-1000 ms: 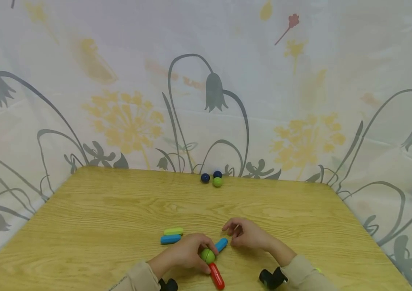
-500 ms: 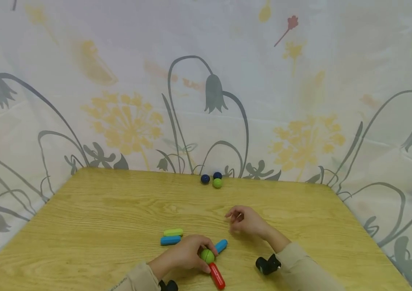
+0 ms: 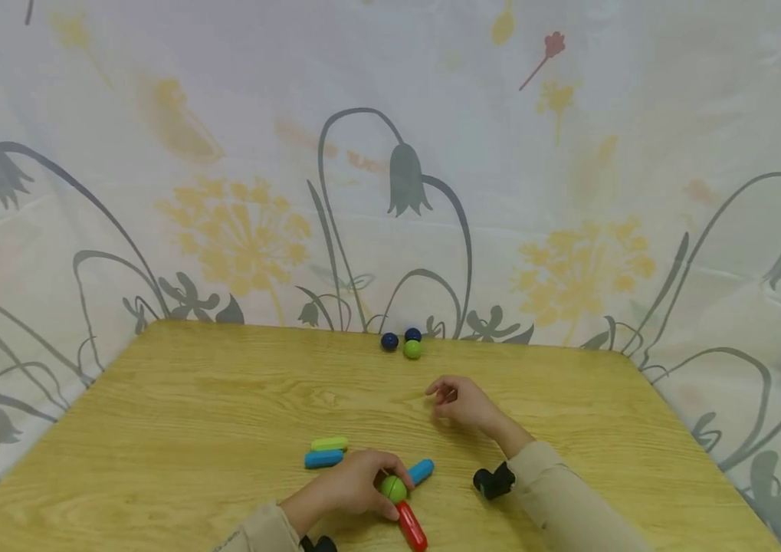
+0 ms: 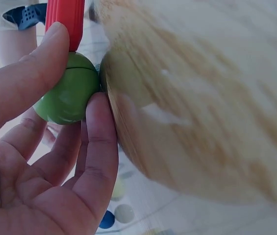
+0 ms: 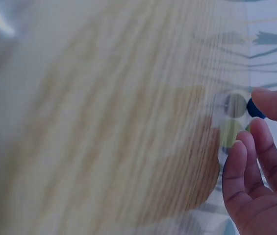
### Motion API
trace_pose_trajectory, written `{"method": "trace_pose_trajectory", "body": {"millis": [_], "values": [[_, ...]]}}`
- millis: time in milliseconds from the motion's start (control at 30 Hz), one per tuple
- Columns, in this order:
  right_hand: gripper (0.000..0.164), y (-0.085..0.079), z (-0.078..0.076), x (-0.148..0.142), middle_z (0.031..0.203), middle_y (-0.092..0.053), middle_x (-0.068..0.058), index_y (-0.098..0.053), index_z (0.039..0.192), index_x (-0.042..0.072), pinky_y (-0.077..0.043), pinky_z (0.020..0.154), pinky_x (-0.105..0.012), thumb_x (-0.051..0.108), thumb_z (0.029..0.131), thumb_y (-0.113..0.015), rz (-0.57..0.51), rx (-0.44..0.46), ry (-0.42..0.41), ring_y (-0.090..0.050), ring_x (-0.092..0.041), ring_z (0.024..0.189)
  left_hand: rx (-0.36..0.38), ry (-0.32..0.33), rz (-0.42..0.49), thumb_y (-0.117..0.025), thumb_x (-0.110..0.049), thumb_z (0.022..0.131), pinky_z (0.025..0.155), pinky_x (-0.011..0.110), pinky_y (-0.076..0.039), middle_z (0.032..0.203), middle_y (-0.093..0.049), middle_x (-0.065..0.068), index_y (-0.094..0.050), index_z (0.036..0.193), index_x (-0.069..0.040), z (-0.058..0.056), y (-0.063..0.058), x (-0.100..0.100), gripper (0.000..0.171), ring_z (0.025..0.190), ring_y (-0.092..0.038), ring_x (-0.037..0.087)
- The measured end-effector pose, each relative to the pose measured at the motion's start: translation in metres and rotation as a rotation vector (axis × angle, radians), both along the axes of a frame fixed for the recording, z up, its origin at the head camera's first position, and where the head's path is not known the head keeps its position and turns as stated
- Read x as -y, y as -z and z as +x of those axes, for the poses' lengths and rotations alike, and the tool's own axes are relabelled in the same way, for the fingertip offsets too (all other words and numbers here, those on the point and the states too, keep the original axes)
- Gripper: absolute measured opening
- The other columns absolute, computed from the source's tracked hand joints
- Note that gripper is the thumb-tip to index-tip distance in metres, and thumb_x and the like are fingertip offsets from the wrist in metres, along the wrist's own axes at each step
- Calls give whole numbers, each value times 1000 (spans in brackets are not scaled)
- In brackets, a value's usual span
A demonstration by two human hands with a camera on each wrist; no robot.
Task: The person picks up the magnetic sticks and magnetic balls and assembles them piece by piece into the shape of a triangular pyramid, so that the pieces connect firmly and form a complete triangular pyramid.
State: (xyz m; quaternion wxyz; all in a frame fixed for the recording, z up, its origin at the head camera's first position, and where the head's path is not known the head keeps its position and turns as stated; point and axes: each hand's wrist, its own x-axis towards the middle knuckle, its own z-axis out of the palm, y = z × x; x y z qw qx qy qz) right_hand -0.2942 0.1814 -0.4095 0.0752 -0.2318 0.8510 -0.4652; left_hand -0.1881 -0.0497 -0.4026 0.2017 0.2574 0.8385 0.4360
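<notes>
My left hand pinches a green ball between thumb and fingers, low over the wooden table. A red stick meets the ball on the near side, and the thumb lies against that stick's end in the left wrist view. Beyond the ball a blue stick points away to the right, its near end hidden by the fingers. Farther forward, my right hand hovers with loosely bent fingers and holds nothing. Ahead of it, at the table's back edge, are two dark blue balls and another green ball.
Left of the left hand, a second blue stick lies beside a yellow-green stick. A patterned curtain rises behind the table. A black wrist device sticks out near the right sleeve.
My right hand has moved forward, away from the blue stick and toward the balls at the back. The left hand stays in place on the green ball.
</notes>
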Motion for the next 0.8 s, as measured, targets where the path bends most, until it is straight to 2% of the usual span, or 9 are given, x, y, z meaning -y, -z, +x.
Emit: {"method": "trace_pose_trajectory", "body": {"millis": [367,800], "values": [[25,0,-20,8,83,-54,-6,-60,106,-7,-45,62,-30,-5,82,-64,12,1,54,-54,-18,74,5,4,18,-78,-4,73,76,25,-40,92,-59,-11,-67,93,-15,1,0,2,26,80,-49,6],[31,-6,-41,19,102,-52,-23,-55,113,-9,-47,71,-38,-7,83,-62,-28,-18,134,-54,-28,85,2,-6,3,-78,-4,73,76,24,-40,89,-58,-13,-68,92,-17,3,-2,0,25,79,-48,4]]}}
